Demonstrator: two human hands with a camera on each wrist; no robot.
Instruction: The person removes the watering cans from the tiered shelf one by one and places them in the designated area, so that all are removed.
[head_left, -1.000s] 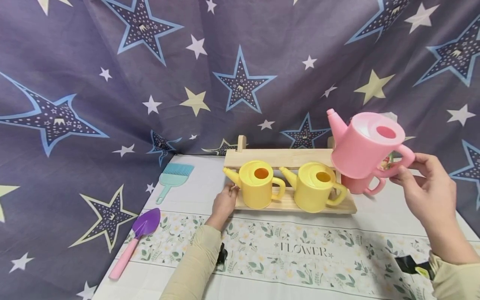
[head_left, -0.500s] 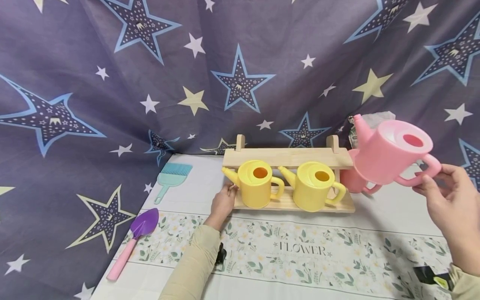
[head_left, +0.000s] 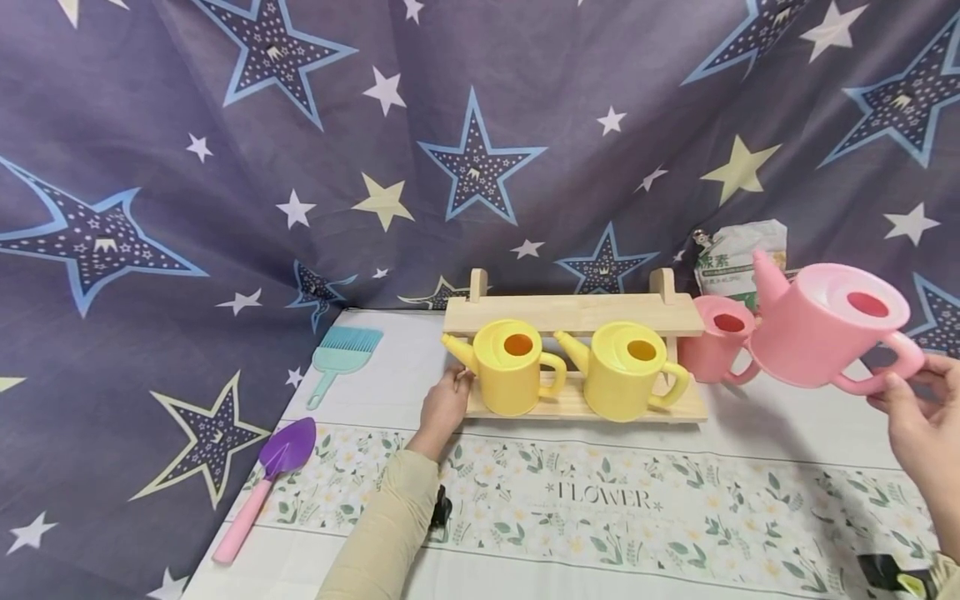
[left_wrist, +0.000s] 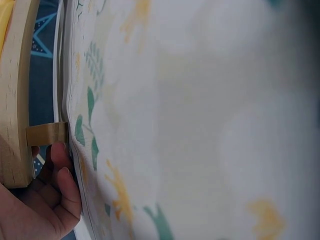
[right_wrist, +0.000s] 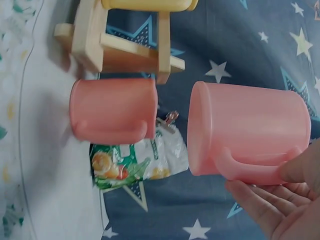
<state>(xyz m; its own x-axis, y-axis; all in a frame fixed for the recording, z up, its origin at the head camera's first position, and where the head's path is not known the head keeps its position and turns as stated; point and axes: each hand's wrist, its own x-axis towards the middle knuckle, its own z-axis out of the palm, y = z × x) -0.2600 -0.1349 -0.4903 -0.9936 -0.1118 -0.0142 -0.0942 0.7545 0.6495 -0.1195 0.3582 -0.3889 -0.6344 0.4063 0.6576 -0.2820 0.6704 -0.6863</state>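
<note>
In the head view my right hand (head_left: 927,425) grips the handle of a pink watering can (head_left: 828,325), raised above the table at the right. The right wrist view shows this can (right_wrist: 255,130) with my fingers at its handle. A second pink can (head_left: 716,340) stands at the shelf's right end. Two yellow cans, one left (head_left: 510,371) and one right (head_left: 624,373), sit on the lower board of the wooden shelf (head_left: 573,315). My left hand (head_left: 444,410) holds the shelf's left end; in the left wrist view its curled fingers (left_wrist: 69,192) are by the wood.
A teal brush (head_left: 347,354) and a purple trowel with a pink handle (head_left: 258,492) lie on the table's left side. Behind the standing pink can is a white and green bag (head_left: 742,254) with a clip. A starred curtain (head_left: 480,50) hangs behind the table.
The right hand has carried the pink can rightward and somewhat lower, uncovering the bag and more of the standing pink can. My left hand has stayed at the shelf.
</note>
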